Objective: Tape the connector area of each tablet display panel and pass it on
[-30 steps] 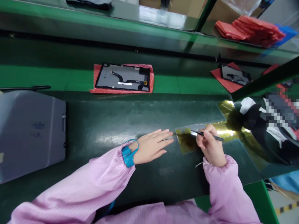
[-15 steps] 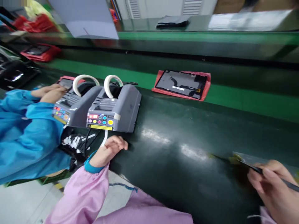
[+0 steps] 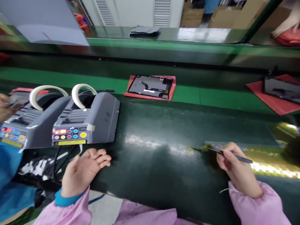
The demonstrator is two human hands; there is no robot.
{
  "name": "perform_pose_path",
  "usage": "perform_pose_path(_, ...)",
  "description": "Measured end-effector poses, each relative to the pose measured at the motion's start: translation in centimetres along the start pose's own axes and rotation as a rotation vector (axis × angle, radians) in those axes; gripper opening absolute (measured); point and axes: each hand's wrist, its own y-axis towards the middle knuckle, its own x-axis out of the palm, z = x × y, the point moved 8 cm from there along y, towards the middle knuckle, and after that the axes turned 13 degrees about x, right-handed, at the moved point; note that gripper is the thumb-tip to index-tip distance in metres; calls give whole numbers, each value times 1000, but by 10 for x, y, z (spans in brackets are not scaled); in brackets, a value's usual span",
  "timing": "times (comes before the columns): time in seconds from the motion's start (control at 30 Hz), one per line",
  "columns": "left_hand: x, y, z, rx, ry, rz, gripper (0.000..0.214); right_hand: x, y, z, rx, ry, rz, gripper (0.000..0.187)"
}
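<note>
My right hand [image 3: 236,170] is closed round dark tweezers [image 3: 241,158], whose tip points left at a small amber piece [image 3: 203,148] by the corner of a clear sheet. Amber tape strips [image 3: 269,154] lie on that sheet, to the right of the hand. My left hand [image 3: 85,167] lies palm up with its fingers loosely spread, holding nothing. Just above it stands the nearer grey tape dispenser [image 3: 100,120], with a short white tape end [image 3: 81,148] hanging from its front. I cannot tell whether the tweezers grip the amber piece.
A second tape dispenser [image 3: 44,125] stands at left, beside a co-worker's hand [image 3: 4,107]. Across the bench, a display panel [image 3: 150,86] rests on red wrap; another panel [image 3: 283,89] lies at right. Black plastic with white scraps [image 3: 39,168] sits below the dispensers.
The view has turned right, bringing the amber strips and right-hand panel into sight. My left hand has rolled palm up and its fingers have spread. My right hand still holds the tweezers.
</note>
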Motion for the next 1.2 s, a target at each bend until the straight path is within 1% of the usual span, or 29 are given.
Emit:
perform_pose_path(0.07, -6, -2, 2, -43, -17, 26, 49, -2, -1, 2, 6, -10, 0, 42)
perform_pose_path(0.17, -22, -7, 5, -56, 53, 65, 62, -3, -1, 4, 24, -6, -15, 39)
perform_pose_path(0.23, -29, -9, 6, -43, 121, 41, 76, -2, -1, 4, 28, -8, -39, 39)
perform_pose_path(0.27, -31, -9, 6, -34, 155, 22, 77, -1, -1, 4, 30, -9, -45, 40)
perform_pose_path(0.3, -33, -10, 7, -30, 190, 3, 70, 0, -1, 3, 29, -9, -45, 40)
perform_pose_path(0.4, -40, -9, 13, -17, 293, -22, 33, -1, 0, 1, 22, 7, -17, 39)
perform_pose_path(0.43, -42, -8, 17, -6, 329, -37, 25, -1, 0, 0, 21, 14, -14, 39)
perform_pose_path(0.47, -43, -7, 21, 10, 370, -65, 20, -1, 0, 1, 21, 21, -9, 39)
perform_pose_path(0.53, -39, -3, 28, 44, 472, -171, 20, -1, 1, 1, 19, 32, -2, 40)
perform_pose_path(0.6, -25, 1, 26, 64, 585, -321, 22, 0, 1, 1, -4, 29, 4, 38)
perform_pose_path(0.63, -14, 4, 21, 60, 635, -395, 24, 0, 1, 0, -27, 22, 13, 36)
perform_pose_path(0.7, 14, 8, 0, 18, 668, -516, 27, -3, 2, -6, -94, -15, 42, 35)
perform_pose_path(0.73, 30, 10, -13, -22, 643, -554, 28, -6, 4, -10, -130, -53, 61, 36)
perform_pose_path(0.8, 65, 12, -40, -113, 517, -591, 33, -19, 11, -22, -204, -195, 120, 37)
perform_pose_path(0.87, 99, 12, -60, -176, 358, -616, 39, -41, 26, -41, -286, -463, 225, 32)
perform_pose_path(0.93, 128, 13, -72, -203, 246, -679, 41, -71, 48, -67, -364, -820, 397, 19)
perform_pose_path(0.97, 140, 15, -76, -210, 206, -722, 42, -90, 61, -81, -384, -989, 507, 11)
perform_pose_path(1.0, 150, 16, -79, -220, 172, -760, 42, -109, 76, -94, -376, -1112, 605, 3)
perform_pose_path(1.03, 157, 19, -83, -234, 141, -782, 43, -129, 92, -106, -350, -1176, 668, 5)
perform_pose_path(1.1, 168, 27, -87, -261, 78, -797, 43, -163, 124, -127, -286, -1173, 688, 17)
perform_pose_path(1.13, 172, 30, -89, -273, 50, -796, 43, -176, 137, -137, -279, -1155, 695, 22)
perform_pose_path(1.2, 178, 35, -91, -298, 16, -793, 42, -195, 158, -153, -287, -1103, 692, 30)
